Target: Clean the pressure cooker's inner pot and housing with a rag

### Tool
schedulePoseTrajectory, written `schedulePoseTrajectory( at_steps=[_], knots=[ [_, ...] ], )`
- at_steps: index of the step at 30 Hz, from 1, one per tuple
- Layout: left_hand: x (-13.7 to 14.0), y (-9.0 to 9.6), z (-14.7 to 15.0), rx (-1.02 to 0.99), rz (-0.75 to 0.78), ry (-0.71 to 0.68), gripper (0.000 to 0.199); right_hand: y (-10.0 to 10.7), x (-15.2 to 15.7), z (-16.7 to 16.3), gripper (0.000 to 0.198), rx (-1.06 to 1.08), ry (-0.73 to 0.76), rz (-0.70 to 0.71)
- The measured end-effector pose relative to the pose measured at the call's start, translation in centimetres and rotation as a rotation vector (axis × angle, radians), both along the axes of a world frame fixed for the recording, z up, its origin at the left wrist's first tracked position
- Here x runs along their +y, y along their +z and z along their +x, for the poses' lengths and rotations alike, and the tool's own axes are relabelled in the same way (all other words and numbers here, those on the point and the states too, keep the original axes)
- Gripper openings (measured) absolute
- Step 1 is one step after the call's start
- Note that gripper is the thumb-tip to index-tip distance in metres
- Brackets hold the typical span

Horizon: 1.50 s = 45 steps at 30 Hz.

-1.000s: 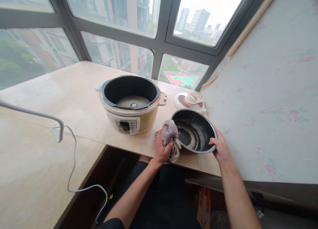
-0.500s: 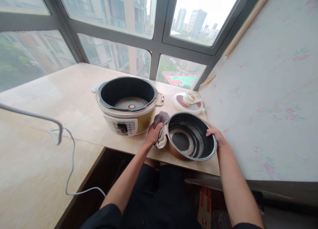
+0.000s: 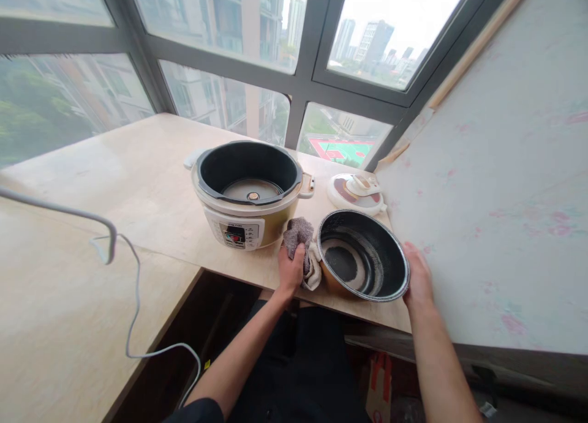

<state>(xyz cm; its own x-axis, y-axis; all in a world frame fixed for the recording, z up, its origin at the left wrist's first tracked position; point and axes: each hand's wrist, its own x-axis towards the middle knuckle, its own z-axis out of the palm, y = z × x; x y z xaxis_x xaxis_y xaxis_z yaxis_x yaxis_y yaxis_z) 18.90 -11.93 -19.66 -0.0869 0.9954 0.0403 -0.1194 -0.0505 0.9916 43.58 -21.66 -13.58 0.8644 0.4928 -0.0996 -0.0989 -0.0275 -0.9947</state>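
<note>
A crumpled grey-brown and cream cloth (image 3: 299, 239) is bunched in my left hand (image 3: 293, 269), whose fingers are closed round it. The cloth lies against the left side of a cooker's inner pot (image 3: 344, 291). This pot is dark inside, with a pale ring on its bottom and golden brown outside, and it leans toward me. My right hand (image 3: 419, 277) supports the pot at its right outer wall, thumb outside the rim; some fingers are hidden behind the pot. Left of the cloth stands the white and gold electric cooker (image 3: 239, 227), lidless, its dark cavity showing.
Behind the pot, a white and brown lid (image 3: 353, 193) rests near the papered wall (image 3: 496, 184). A grey cable (image 3: 136, 300) hangs across the pale wooden counter (image 3: 114, 184) at left. Below the counter edge are a dark opening and a paper bag (image 3: 380, 386). Windows stand behind.
My right thumb has come off the inside of the pot's rim to the outer side. My left hand and the cloth have moved slightly down along the pot. The view has shifted a little.
</note>
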Motion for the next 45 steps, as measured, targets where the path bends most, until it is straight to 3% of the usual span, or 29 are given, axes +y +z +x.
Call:
schedulePoseTrajectory(
  at_steps=[4,8,11,18,24,31,34,37,40,43,45],
  knots=[
    [-1.9,-0.9,0.9,-0.024,0.065,0.123,0.035,-0.5,-2.6,-4.7,0.060,-0.087,0.059,0.000],
    [-2.3,-0.8,1.1,-0.020,0.110,0.134,0.036,-0.8,-2.7,-6.0,0.062,-0.082,-0.022,0.021],
    [-1.6,-0.2,0.8,0.016,0.130,0.079,0.033,-0.6,-2.3,-5.1,0.070,-0.031,0.008,0.006],
    [0.6,1.1,0.1,0.104,0.115,-0.017,0.028,0.8,-1.8,-2.1,0.080,0.005,0.278,-0.068],
    [1.5,1.3,-0.2,0.155,0.099,-0.070,0.030,0.5,-0.4,2.0,0.086,0.029,0.457,-0.180],
    [1.6,0.9,0.2,0.169,0.091,-0.089,0.028,1.1,3.2,5.0,0.087,0.098,0.636,-0.242],
    [1.5,0.9,0.4,0.172,0.086,-0.082,0.027,1.4,5.3,5.6,0.078,0.124,0.675,-0.271],
    [1.3,1.0,0.3,0.166,0.076,-0.077,0.028,1.4,7.0,6.3,0.060,0.103,0.658,-0.330],
    [1.0,0.9,0.0,0.146,0.084,-0.073,0.029,1.1,7.2,6.5,0.051,0.025,0.501,-0.304],
    [0.6,0.6,-0.3,0.127,0.105,-0.062,0.031,0.5,5.0,5.5,0.049,-0.069,0.257,-0.244],
    [0.3,0.2,-0.3,0.119,0.116,-0.052,0.032,-0.1,2.5,4.1,0.056,-0.103,0.191,-0.199]
  ],
)
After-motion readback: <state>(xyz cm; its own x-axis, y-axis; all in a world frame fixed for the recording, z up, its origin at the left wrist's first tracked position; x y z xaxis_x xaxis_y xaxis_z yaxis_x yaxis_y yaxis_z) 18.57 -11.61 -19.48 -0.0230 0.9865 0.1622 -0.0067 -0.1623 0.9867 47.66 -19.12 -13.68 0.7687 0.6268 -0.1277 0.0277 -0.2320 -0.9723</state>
